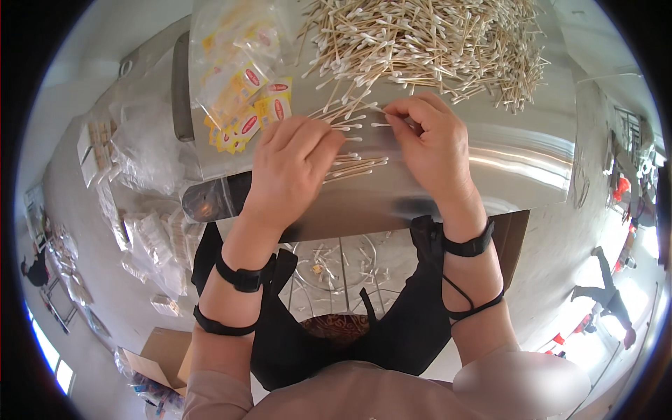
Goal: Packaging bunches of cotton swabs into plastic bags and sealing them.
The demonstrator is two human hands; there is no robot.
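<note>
A large heap of wooden cotton swabs [427, 42] covers the far part of a shiny metal table [518, 161]. My left hand [290, 164] lies palm down on a small bundle of swabs [353, 168], fingers curled over them. My right hand [430, 143] pinches a few swabs [350, 115] pulled from the heap's near edge. Both wrists wear black straps.
Small clear bags with yellow and red labels [245, 91] lie at the table's left. More filled bags are piled on the floor to the left [150, 238]. A cardboard box [161, 357] stands at lower left. A person [609, 294] walks at right.
</note>
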